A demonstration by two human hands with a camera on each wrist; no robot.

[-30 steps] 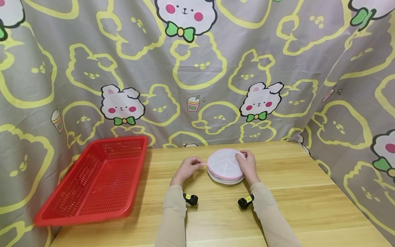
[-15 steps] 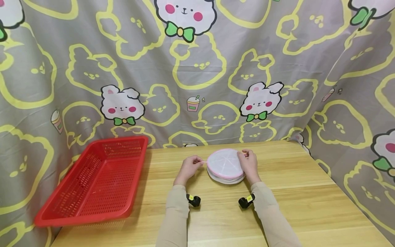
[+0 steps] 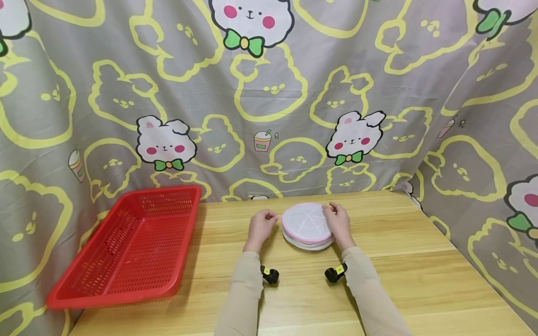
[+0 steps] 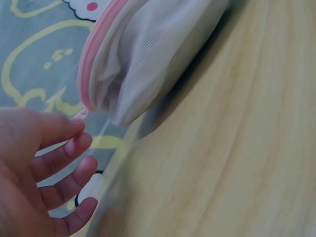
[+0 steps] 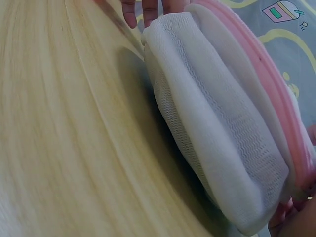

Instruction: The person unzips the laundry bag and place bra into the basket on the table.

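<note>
Between both hands is a round, white mesh laundry bag [image 3: 307,224] with a pink zipped rim, its soft side wall folded beneath the top. My left hand [image 3: 261,229] pinches a small pink tab [image 4: 81,114] at the bag's left edge between thumb and index finger; the other fingers spread loosely in the left wrist view. On the opposite side, my right hand [image 3: 339,227] grips the rim, thumb on top and fingers over the far edge. The right wrist view shows the bag's wall [image 5: 212,118] close over the table, with that hand mostly cut off at lower right.
A red slotted plastic basket [image 3: 181,261] stands at the left of the wooden table [image 3: 307,298]. Behind and at both sides hangs a grey curtain [image 3: 290,182] with yellow and white cartoon figures. Each wrist wears a small black camera [image 3: 272,275].
My left hand has shifted a little right and away from me along the bag's edge, still pinching the tab. My right hand has moved slightly rightward on the rim; the bag stays in place.
</note>
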